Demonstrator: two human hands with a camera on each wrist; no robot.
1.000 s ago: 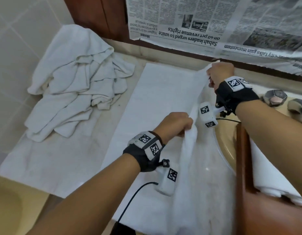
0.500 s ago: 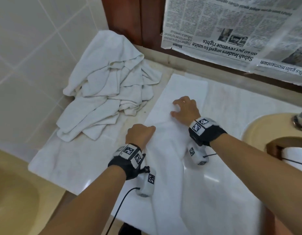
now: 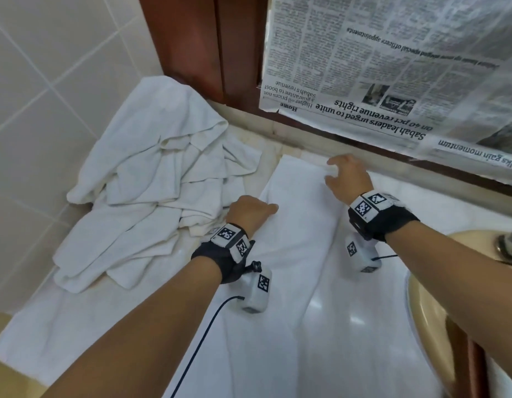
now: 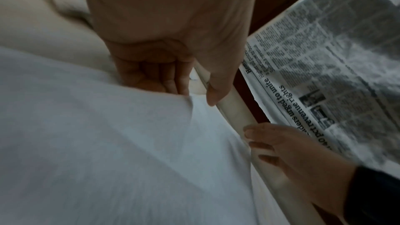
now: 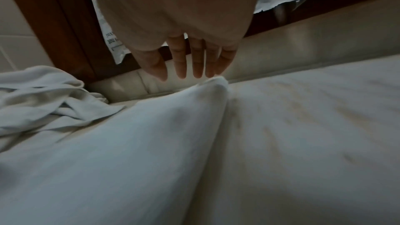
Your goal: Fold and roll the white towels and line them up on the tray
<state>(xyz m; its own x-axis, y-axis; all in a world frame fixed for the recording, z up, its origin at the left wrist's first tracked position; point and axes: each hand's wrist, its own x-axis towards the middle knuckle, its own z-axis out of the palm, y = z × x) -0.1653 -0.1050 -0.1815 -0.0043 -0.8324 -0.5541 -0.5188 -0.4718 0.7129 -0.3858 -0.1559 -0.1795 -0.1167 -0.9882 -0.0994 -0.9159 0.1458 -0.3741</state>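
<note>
A heap of loose towels [image 3: 151,191] is lying left of the folded towel [image 3: 300,234] on the counter [image 3: 438,208]; a newspaper [image 3: 392,67] is hanging behind. The left hand [image 3: 250,212] is pinching the towel's left edge. The right hand [image 3: 348,179], fingers straight, is touching its far corner. A basin [image 3: 427,297] is bordering the right side.

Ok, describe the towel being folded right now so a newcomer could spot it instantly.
Start at the newspaper hung behind the counter; just below its lower left corner, a long white towel lies flat on the countertop, running toward the viewer. Unlike the crumpled towel pile to its left, it is smooth and has both hands on it.
</note>
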